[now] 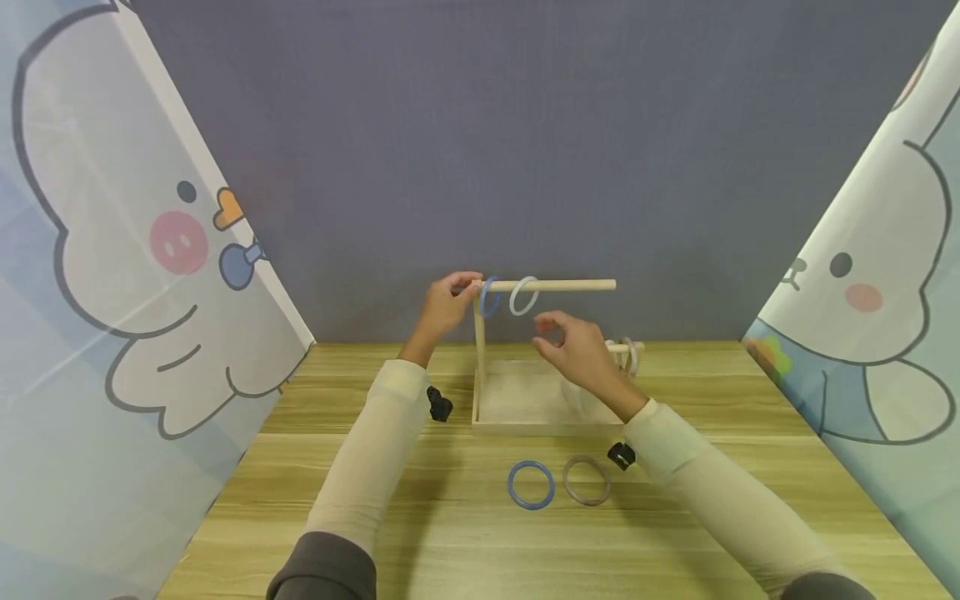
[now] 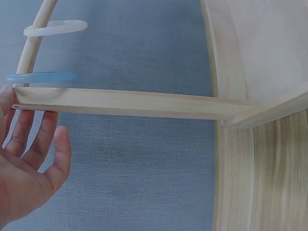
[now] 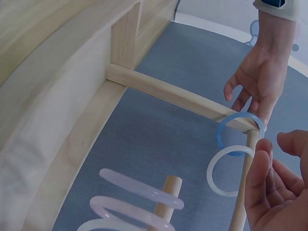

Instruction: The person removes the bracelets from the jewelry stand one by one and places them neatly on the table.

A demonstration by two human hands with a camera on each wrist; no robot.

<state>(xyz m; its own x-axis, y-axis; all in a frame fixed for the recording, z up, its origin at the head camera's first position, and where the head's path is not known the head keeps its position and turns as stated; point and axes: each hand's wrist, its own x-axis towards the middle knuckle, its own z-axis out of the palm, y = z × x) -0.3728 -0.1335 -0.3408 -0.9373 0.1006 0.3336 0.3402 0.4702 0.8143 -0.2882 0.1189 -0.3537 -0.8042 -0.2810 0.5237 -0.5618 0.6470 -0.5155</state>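
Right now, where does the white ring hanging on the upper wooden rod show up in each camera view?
Head: white ring near the centre, on the upper wooden rod, above and left of the right hand.
Left wrist: white ring at the upper left.
Right wrist: white ring right of centre, in the lower half.
Shared landmark: the blue ring, on the same rod, between it and the upright post.
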